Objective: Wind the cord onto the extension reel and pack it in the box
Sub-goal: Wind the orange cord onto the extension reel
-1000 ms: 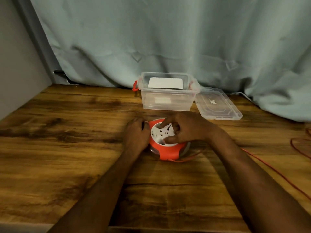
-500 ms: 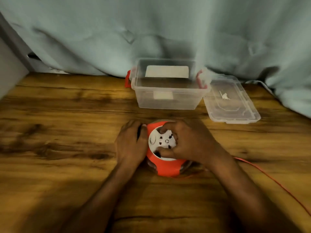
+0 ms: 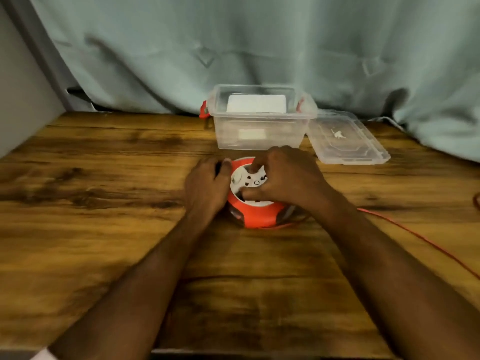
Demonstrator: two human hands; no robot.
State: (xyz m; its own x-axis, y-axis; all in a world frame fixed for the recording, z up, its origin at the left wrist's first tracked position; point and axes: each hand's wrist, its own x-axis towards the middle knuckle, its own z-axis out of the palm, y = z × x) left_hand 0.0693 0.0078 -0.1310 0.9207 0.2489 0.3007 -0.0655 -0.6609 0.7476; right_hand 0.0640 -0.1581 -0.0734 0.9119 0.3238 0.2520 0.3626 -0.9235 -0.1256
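While the round orange extension reel with its white socket face [image 3: 253, 201] sits on the wooden table [image 3: 104, 229] just in front of the clear plastic box [image 3: 259, 131], the left hand [image 3: 206, 189] grips its side and the right hand [image 3: 283, 178] curls its fingers into the white centre. A thin orange cord [image 3: 415, 237] trails off right. The clear lid [image 3: 345, 139] lies beside the box.

Dim, warm light; soft motion blur throughout, wide-angle bending at the edges, shadows under the forearms
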